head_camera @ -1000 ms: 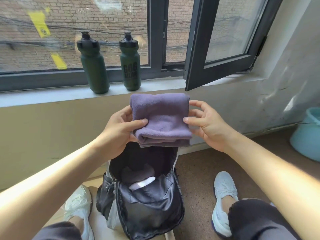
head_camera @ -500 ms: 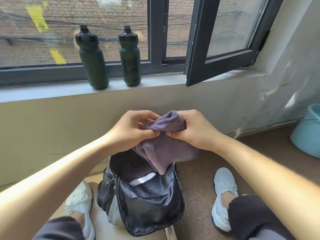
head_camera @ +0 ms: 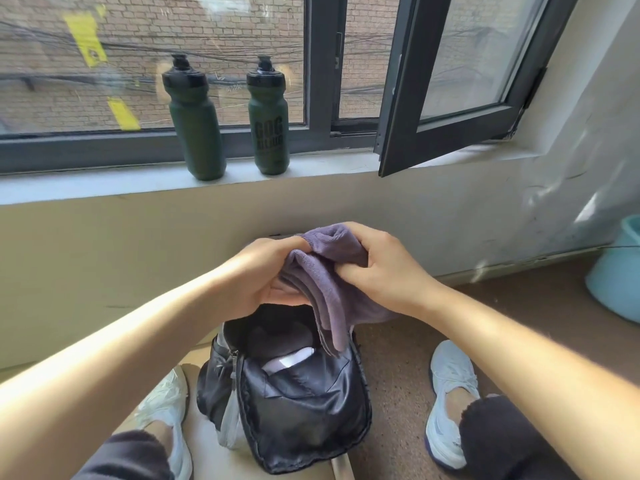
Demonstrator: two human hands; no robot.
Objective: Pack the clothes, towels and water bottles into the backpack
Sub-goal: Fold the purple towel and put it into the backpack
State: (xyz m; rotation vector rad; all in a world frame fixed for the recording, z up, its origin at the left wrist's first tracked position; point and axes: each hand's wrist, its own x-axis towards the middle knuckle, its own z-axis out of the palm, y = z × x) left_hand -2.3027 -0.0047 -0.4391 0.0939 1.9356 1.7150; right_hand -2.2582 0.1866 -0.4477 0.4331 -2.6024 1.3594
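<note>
Both hands, left hand [head_camera: 266,271] and right hand [head_camera: 377,268], clench purple towel [head_camera: 329,289] directly above open black backpack [head_camera: 301,403]; towel's lower end hangs into backpack mouth. Two green bottles [head_camera: 197,126] stand on windowsill behind backpack.

Both forearms are bare, with no sleeves, watch or jewellery in view, and the left hand [head_camera: 263,275] and right hand [head_camera: 384,268] wear no gloves. Dark, fuzzy-textured trouser cuffs [head_camera: 498,431] end above bare ankles. Each foot wears a pale grey-white mesh sneaker [head_camera: 450,386] with laces; the right sneaker shows a dark blue edge along its sole.
</note>
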